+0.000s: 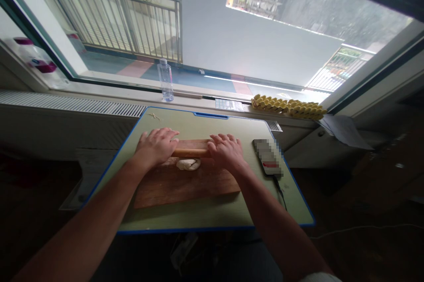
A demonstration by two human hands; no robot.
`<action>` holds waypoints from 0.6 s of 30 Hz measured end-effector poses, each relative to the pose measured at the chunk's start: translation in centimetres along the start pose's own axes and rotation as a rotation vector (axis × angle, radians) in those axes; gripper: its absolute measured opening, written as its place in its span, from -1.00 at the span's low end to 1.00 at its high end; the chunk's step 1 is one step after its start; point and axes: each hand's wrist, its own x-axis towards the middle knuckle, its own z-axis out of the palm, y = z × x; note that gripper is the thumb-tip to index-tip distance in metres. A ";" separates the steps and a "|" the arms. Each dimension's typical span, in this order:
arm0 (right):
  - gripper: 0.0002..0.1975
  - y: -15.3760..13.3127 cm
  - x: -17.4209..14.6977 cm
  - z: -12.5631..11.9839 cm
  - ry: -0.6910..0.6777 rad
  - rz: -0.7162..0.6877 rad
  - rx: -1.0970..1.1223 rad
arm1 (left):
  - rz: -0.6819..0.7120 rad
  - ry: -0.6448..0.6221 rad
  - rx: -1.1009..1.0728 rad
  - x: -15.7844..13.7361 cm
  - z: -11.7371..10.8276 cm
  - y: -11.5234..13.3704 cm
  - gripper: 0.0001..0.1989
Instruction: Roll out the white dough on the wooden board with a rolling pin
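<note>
A wooden rolling pin lies crosswise over a wooden cutting board. My left hand is laid over its left end, and my right hand covers the right end, fingers curved forward over the wood. Both palms hide the ends of the pin. Just on the near side of the pin, between my hands, sits a small pale lump of dough with a fold in it. It is close to the pin; whether they touch I cannot tell.
The board rests on a small green table with a blue edge. To the right lies a phone with a cable. Along the windowsill stand a clear bottle and yellow egg trays; a larger bottle is at far left.
</note>
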 end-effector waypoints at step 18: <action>-0.61 -0.1 -3.3 0.4 0.160 -0.074 -0.028 | 0.084 0.240 0.077 -3.7 -0.3 1.1 -0.49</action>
